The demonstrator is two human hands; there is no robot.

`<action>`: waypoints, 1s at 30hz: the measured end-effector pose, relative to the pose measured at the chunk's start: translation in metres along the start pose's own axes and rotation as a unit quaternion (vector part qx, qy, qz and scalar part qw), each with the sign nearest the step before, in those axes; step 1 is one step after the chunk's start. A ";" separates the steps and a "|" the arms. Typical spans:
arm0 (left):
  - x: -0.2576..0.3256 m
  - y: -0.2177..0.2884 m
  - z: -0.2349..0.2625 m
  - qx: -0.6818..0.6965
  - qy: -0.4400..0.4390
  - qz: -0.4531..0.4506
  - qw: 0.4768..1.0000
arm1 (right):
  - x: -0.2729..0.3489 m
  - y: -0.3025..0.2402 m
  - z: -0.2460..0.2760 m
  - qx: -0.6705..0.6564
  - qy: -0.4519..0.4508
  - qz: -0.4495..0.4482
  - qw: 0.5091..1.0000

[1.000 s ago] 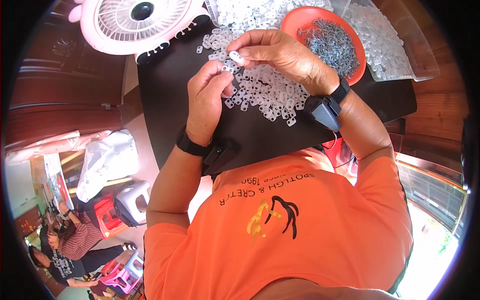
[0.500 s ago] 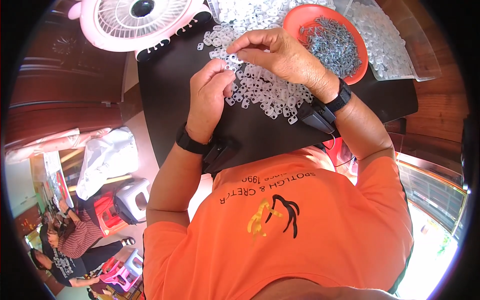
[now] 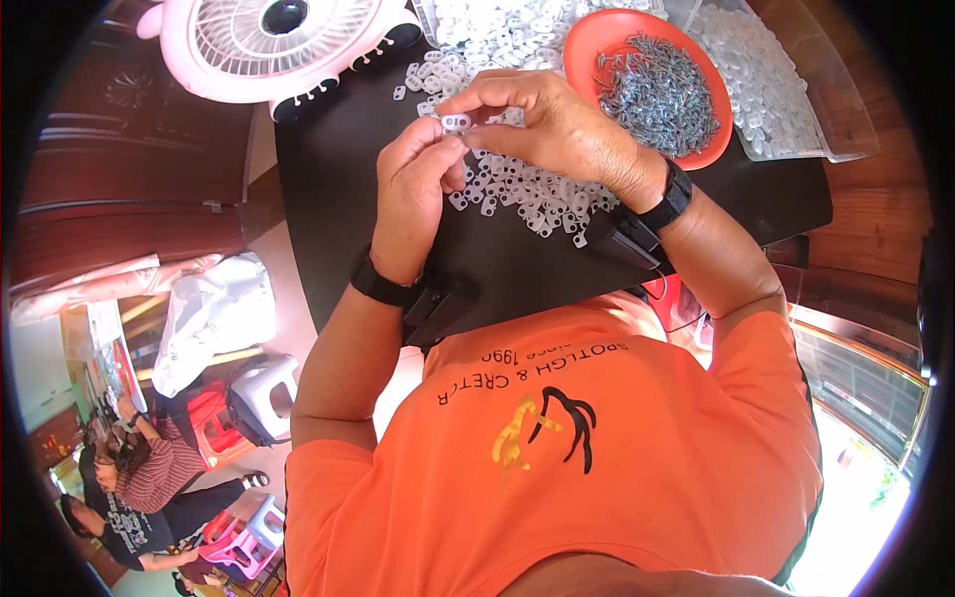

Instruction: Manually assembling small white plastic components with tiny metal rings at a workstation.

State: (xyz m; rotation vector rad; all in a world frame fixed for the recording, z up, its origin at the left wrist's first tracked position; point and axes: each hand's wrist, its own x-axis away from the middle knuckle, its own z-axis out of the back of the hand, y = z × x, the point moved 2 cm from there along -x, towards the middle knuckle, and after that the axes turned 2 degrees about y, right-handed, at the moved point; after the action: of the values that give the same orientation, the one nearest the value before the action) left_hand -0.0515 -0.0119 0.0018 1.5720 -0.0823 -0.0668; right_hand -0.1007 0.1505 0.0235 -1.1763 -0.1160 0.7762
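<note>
**Both hands pinch one small white plastic piece above the desk**

Left hand (image 3: 423,189) and right hand (image 3: 542,129) meet over the black desk (image 3: 328,209), fingertips closed together on a single small white plastic piece (image 3: 456,121). Left thumb and forefinger grip it from below-left, right fingers curl onto it from the right. Piece is lifted, just above the loose pile of white plastic pieces (image 3: 517,184) spread on the desk under the hands. Orange bowl (image 3: 587,45) of small grey metal parts (image 3: 657,95) sits just right of the right hand. Clear bag of more white pieces (image 3: 766,80) further right. Pink fan (image 3: 269,40) at desk's far left edge. Black bands on both wrists. Orange shirt (image 3: 597,458) fills lower view. Other people sit on the floor, lower left, well apart.
</note>
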 end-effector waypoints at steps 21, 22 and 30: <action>-0.001 -0.004 -0.005 0.026 0.067 -0.014 0.997 | 0.005 -0.015 -0.012 0.275 0.068 0.168 0.944; -0.001 -0.005 -0.005 0.026 0.067 -0.014 0.997 | 0.005 -0.016 -0.013 0.285 0.061 0.164 0.942; 0.000 -0.005 -0.004 0.016 0.037 -0.026 0.999 | 0.007 -0.012 -0.015 0.305 0.054 0.166 0.936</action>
State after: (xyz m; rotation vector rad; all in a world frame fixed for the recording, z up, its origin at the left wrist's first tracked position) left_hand -0.0511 -0.0077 -0.0027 1.6065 0.0161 -0.0484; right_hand -0.0826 0.1411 0.0256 -0.6426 0.4036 0.9528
